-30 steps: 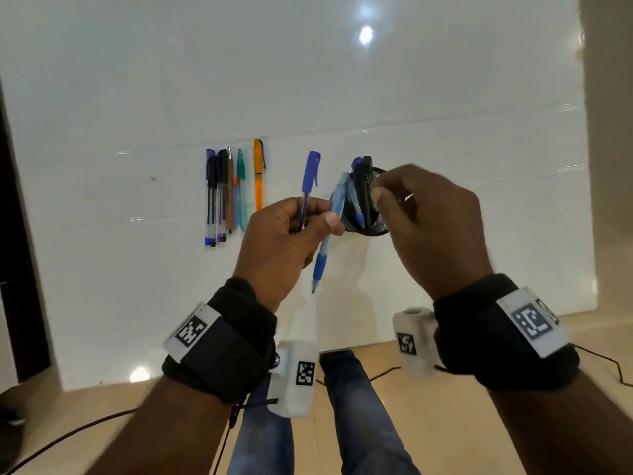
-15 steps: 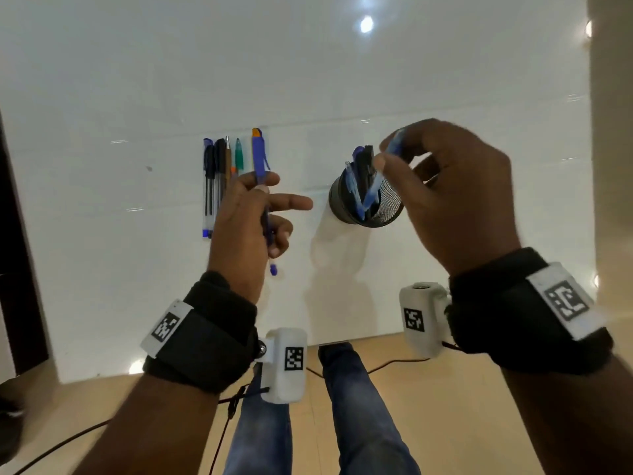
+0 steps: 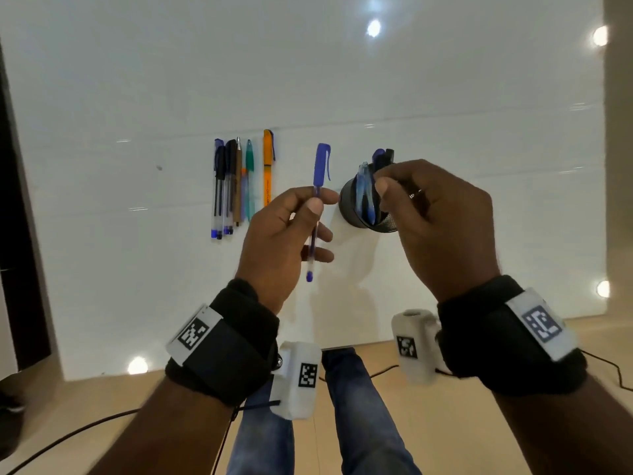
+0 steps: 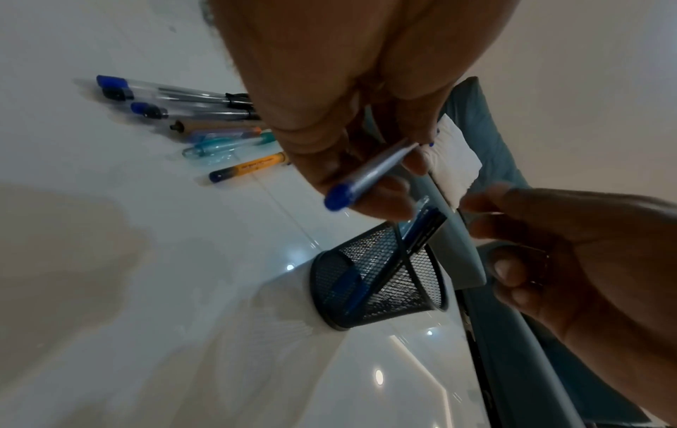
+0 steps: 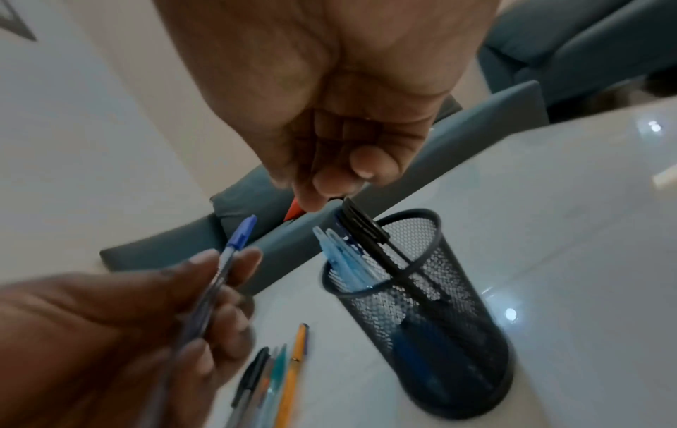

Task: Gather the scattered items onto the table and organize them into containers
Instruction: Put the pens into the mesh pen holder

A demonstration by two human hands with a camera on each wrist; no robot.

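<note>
The left hand (image 3: pixel 284 241) holds a blue pen (image 3: pixel 317 207) pinched between the thumb and the first fingers, about midway down its clear barrel. The pen stands nearly upright in the head view, its capped end above the fingers and its blue tip below the palm, clear of the table (image 3: pixel 445 97). The other fingers curl loosely behind the barrel.

Just to the right of that pen stands a black mesh cup (image 3: pixel 352 214) on the white table. It already holds several pens: two light blue ones (image 5: pixel 344 257) leaning toward the left hand, a dark blue one and a black one (image 5: pixel 366 223) whose tops stick out past the rim.

The right hand (image 3: pixel 442 228) is above the cup, fingers bent, thumb and forefinger drawn together right over the tops of the pens inside. From the right wrist view the fingertips come down just beside the black pen's top, and a bit of something orange-red (image 5: pixel 293 212) shows behind them; whether the hand has hold of anything, I cannot tell.

To the left of the held pen, a row of loose pens (image 3: pixel 233 186) lies side by side on the table, well apart from the cup, with an orange pen (image 3: pixel 268 166) at the row's right end, nearest the left hand.
</note>
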